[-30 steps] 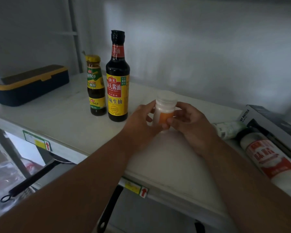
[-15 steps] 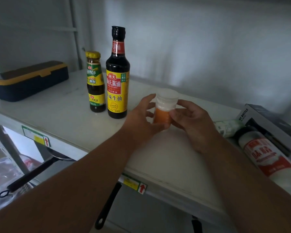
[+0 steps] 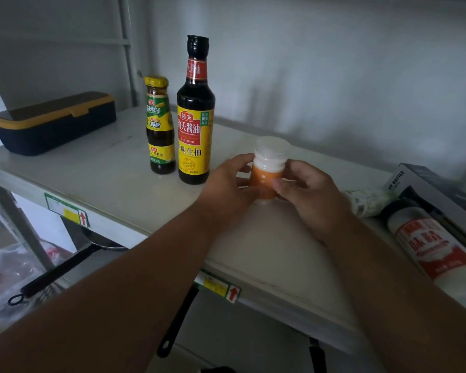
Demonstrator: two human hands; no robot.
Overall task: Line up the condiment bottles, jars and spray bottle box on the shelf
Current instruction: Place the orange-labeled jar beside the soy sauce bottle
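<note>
A small jar with a white lid and orange contents [image 3: 267, 170] stands upright on the white shelf [image 3: 105, 184], held between my left hand [image 3: 229, 184] and my right hand [image 3: 304, 195]. Left of it stand a tall dark soy sauce bottle [image 3: 195, 122] and a shorter oyster sauce bottle with a yellow cap [image 3: 159, 125], side by side. At the right lie a white jar with a red label [image 3: 436, 249], a small pale bottle [image 3: 369, 201] and the grey spray bottle box [image 3: 441, 195], all on their sides.
A dark blue case with a yellow rim [image 3: 51, 122] sits at the shelf's left end. Black pan handles [image 3: 65, 267] stick out from the level below. A grey wall runs close behind the shelf.
The jar between my hands has shifted slightly left toward the soy sauce bottle. The view has tilted a little; the other items stay put.
</note>
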